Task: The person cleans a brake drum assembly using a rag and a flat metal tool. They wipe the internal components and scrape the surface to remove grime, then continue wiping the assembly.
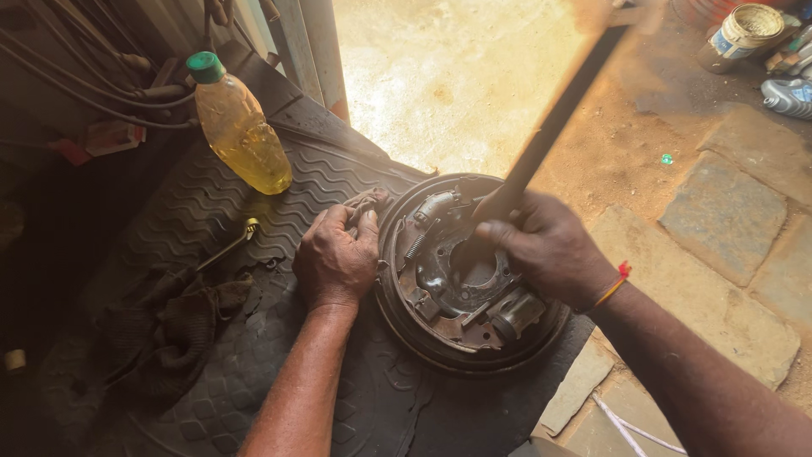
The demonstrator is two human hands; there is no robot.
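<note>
A rusty round brake backing plate [423,326] with shoes, springs and a wheel cylinder lies flat on a black ribbed rubber mat [254,195]. My left hand [337,258] grips the plate's left rim, with a dirty scrap of cloth [365,203] under its fingers. My right hand [550,245] is closed around a long dark bar [554,118] that slants up to the top right; its lower end sits in the plate's middle. The bar's upper part is blurred.
A plastic bottle of yellow liquid [239,127] with a green cap stands at the mat's back. A small spanner [228,245] and a dark rag [169,326] lie left of my arm. Stone slabs, tins and bottles [748,34] are to the right.
</note>
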